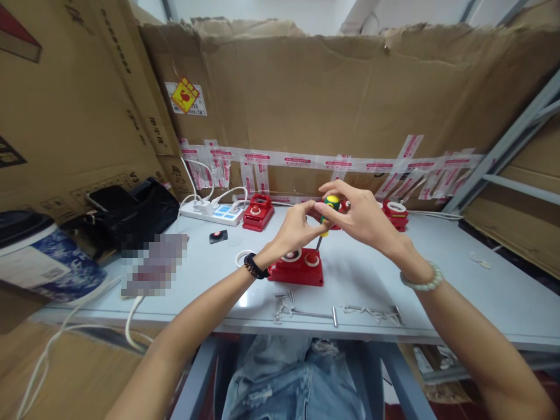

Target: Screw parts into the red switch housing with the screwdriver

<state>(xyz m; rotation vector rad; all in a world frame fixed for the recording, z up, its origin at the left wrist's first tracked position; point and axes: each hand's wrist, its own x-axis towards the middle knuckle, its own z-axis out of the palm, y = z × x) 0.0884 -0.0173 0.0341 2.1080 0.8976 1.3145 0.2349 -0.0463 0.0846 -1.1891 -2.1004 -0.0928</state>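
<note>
Both my hands meet at a screwdriver point(332, 202) with a green and yellow handle. My right hand point(359, 217) has its fingers curled round the top of the handle. My left hand point(294, 228) pinches lower down near the handle's base. The screwdriver's shaft points down to the far right corner of a red box point(297, 276), which lies on the table. White rings and a red round part sit on top of this box. My left wrist partly covers its left end. Whether the tip sits in a screw is too small to tell.
Small metal hammers point(335, 316) with white cord lie at the table's front edge. Behind stand another red box point(258, 212), a white power strip point(213, 212) and a red unit point(396, 214). A black bag point(135, 213) and a large cup point(46, 262) are at left.
</note>
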